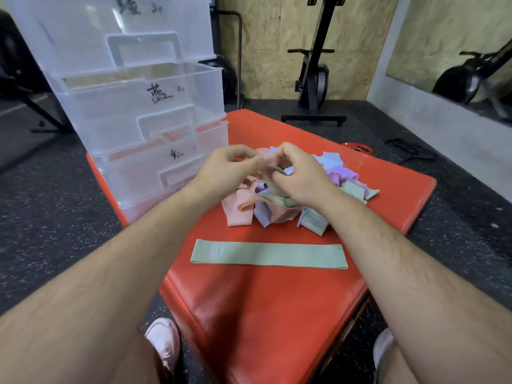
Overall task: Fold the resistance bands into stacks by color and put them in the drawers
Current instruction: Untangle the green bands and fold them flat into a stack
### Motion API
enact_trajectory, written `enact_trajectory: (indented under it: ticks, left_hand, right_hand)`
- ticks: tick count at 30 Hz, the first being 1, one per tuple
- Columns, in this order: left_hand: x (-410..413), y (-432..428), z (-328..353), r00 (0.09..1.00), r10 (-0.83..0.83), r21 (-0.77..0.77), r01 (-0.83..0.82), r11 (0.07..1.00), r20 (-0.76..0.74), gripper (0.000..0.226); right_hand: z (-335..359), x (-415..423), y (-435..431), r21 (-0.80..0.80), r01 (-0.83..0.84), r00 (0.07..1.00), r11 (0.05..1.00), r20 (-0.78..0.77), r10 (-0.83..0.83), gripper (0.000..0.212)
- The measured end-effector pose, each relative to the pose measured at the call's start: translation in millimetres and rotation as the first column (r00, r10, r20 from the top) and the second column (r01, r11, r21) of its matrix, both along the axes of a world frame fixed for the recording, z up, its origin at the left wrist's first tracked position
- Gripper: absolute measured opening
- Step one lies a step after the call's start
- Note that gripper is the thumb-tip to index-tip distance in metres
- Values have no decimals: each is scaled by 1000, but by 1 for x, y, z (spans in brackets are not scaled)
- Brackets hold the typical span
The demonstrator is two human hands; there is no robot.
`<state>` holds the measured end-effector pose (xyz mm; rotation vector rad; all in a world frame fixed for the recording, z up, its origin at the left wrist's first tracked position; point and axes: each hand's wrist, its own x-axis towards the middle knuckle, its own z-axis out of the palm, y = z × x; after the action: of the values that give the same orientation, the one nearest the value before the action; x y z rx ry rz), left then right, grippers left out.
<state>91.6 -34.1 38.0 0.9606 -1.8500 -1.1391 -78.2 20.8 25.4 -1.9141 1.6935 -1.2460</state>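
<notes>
A heap of resistance bands (343,178) in pink, lilac, pale blue and green lies on the red mat (271,314). One green band (268,254) lies flat and straight in front of the heap. Above the heap, my left hand (224,170) and my right hand (302,178) are close together, both pinching a crumpled green band (273,189) that hangs down into the pile. A stack of three clear plastic drawers (133,106) with handwritten labels stands at the mat's left corner; the middle one is pulled out a little.
Dark speckled rubber floor surrounds the mat. An exercise bike (315,79) stands behind by the wooden wall, and a mirror (457,51) is at the right. My shoes (163,342) show at the near edge of the mat.
</notes>
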Motion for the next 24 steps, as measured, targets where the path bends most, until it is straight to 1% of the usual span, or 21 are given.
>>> enact_trajectory:
  ticks: [1,2,4,5,6,7,8,11,14,17,20,22,24]
  left_hand:
    - [0,0,0,1000,17,45,-17,999,-7,43]
    - [0,-1,0,999,39,54,-39,998,-1,41]
    - [0,-3,-1,996,85,12,-85,996,28,12]
    - [0,-3,-1,994,99,-8,-99,995,37,13]
    - [0,-3,-1,993,104,-22,-103,994,50,21]
    - [0,-3,0,993,97,-38,-94,995,66,27]
    - [1,-2,1,993,86,-56,-82,995,75,30]
    - [2,-2,0,998,54,-86,-50,995,45,32]
    - [1,-2,-3,997,61,-115,-57,992,36,26]
    - [1,-3,-2,994,103,-153,-98,983,30,20]
    - [1,-3,1,990,142,-180,-144,973,-25,19]
    - [2,-3,5,983,160,-177,-173,969,-85,19]
    - [6,-7,9,966,187,-140,-213,967,-176,20]
  right_hand:
    - [0,0,0,-1,1,1000,1000,-15,-1,19]
    - [0,1,0,20,-6,1000,1000,-20,6,21]
    - [0,2,0,110,-63,998,992,32,60,20]
    - [0,2,-1,145,-102,992,984,93,89,18]
    - [0,3,-2,163,-127,983,978,156,102,17]
    - [0,3,-3,167,-134,975,977,198,100,19]
    - [-2,2,-6,163,-129,974,978,207,94,22]
    - [-4,1,-11,116,-122,983,986,148,105,29]
    - [-6,1,-18,73,-96,992,993,90,89,25]
    - [-4,2,-22,40,-93,995,995,50,91,23]
    - [-2,-2,-22,70,-98,994,993,-32,100,23]
    - [-2,-7,-20,120,-89,992,989,-78,99,18]
    - [-4,-16,-20,153,-46,985,987,-155,70,27]
